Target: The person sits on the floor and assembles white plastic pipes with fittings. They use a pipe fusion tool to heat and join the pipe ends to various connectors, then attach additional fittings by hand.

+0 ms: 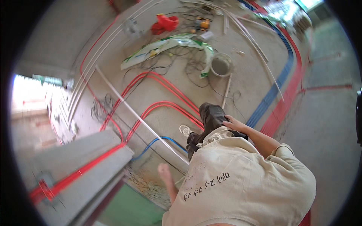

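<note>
Your right hand [233, 122] lies flat and open on your dark trouser knee [211, 115], gripping nothing, while your left hand [164, 171] hangs low beside your beige shirt [241, 180], too blurred to tell its state, near the long white conduit [139, 116] crossing the floor.

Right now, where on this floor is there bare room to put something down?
Bare concrete lies at right, past the blue pipes, and between the red pipe loops and the long white conduit. Around the bucket and the red cloth, loose cables crowd everything.
</note>
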Available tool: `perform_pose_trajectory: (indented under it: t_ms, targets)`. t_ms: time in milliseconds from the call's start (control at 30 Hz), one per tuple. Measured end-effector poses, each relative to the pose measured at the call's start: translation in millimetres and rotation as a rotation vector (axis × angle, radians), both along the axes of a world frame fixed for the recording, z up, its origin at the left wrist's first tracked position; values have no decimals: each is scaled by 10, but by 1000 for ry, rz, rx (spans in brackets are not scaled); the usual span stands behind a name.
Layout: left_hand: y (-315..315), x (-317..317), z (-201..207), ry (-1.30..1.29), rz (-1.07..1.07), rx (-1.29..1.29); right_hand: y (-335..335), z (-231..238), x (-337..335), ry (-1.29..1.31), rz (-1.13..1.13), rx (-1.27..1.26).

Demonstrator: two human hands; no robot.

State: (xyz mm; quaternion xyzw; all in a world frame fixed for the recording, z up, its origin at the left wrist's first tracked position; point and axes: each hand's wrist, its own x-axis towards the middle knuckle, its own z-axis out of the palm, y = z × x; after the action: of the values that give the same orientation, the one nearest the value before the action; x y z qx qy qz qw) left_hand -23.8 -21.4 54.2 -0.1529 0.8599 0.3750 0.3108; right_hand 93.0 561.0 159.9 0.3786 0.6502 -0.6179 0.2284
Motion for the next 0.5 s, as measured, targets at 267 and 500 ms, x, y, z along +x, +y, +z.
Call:
perform_pose_trajectory:
  t_ms: [267,500]
  targets:
    - [1547,-1527,1179,-276,137,70,419,-606,1303,-294,-610,471]
    - [4836,-619,506,-383,-886,-102,1723,-1389,2525,-397,-436,380]
